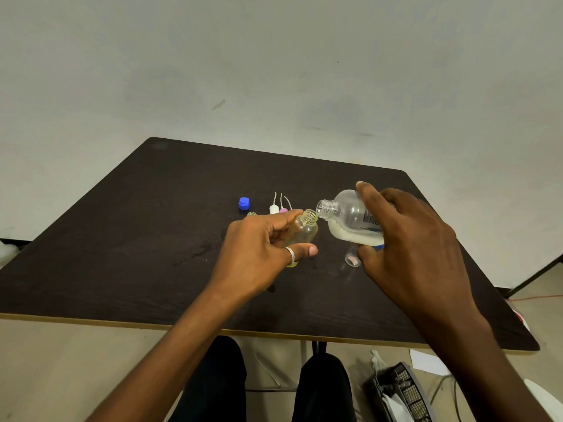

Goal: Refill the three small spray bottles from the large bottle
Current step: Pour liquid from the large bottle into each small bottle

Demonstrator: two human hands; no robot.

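Head view: the left hand (262,242) grips one small clear yellow-tinted bottle (304,229), tilted above the dark brown tabletop (152,223). The right hand (408,239) grips the one large clear plastic bottle (350,217), tipped sideways, its open mouth just beside the small bottle's neck. Behind the left hand shows a second small bottle's neck (251,214); under the right hand stands one small clear pink-tinted container (352,259). One blue cap (244,203) and three thin spray tubes (281,201) lie beyond

One large bottle (353,219). Three small bottles: held bottle (303,230), lying bottle (352,257), hidden bottle (251,213) (only a rim past the knuckles). One blue cap (244,203). Three dip tubes (281,200); two spray heads countable, white head (274,209) and pink head (283,210). Two hands: left hand (259,254), right hand (408,239).
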